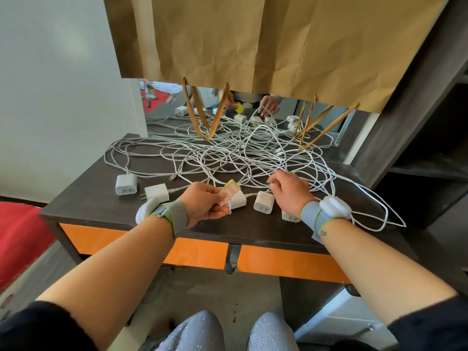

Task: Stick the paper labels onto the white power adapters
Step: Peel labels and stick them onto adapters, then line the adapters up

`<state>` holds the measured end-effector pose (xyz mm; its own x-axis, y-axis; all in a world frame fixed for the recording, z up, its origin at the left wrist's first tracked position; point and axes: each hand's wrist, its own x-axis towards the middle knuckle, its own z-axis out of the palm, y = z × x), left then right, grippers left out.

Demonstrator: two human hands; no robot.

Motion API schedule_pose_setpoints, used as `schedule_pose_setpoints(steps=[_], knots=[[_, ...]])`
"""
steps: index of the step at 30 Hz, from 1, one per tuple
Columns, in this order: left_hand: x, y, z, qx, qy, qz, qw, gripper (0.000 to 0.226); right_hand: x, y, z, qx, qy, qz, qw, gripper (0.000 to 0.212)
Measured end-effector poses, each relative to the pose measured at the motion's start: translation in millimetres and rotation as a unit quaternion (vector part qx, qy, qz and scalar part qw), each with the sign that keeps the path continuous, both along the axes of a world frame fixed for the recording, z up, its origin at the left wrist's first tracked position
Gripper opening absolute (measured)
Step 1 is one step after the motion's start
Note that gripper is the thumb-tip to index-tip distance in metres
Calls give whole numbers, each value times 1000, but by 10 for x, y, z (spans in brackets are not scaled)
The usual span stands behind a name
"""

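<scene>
My left hand (205,203) pinches a small label sheet (229,193) with red-outlined stickers, held over a white adapter (239,200). Right of it stands another white adapter (264,204) with a red-outlined label on its top face. My right hand (288,191) hovers just right of that labelled adapter, fingers curled down at the white cables behind it; whether they grip a cable is hidden. A further adapter (290,217) peeks out under my right wrist. Two bare adapters (126,184) (157,193) lie to the left.
A tangle of white cables (228,153) covers the dark desk (101,198), which has orange drawer fronts. A mirror behind shows more adapters. Brown paper bags (253,46) hang over the mirror, handles dangling above the cables. A red mat (17,231) lies on the floor at left.
</scene>
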<state>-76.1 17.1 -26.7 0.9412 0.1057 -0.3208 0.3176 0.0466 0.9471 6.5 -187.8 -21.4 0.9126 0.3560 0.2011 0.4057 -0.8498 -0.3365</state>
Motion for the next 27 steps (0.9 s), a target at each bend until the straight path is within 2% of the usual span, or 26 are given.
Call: schedule_pose_setpoints(steps=[5,11,15,18,27], knots=[[-50,-40,46,8,11,-23,1000,11,-260,179,198,64,-44,100,992,14],[-103,-48,78,5,-5,-26,1000,14,-420,290,198,7,-67,144,987,25],[-143,-42,105,7,-29,-44,999,10,-439,306,197,-40,-33,128,990,29],[-166,-40,120,8,-45,-59,997,10,-450,313,203,-41,10,126,991,30],[-173,-53,114,78,-79,-68,991,13,-474,343,232,70,87,130,985,21]])
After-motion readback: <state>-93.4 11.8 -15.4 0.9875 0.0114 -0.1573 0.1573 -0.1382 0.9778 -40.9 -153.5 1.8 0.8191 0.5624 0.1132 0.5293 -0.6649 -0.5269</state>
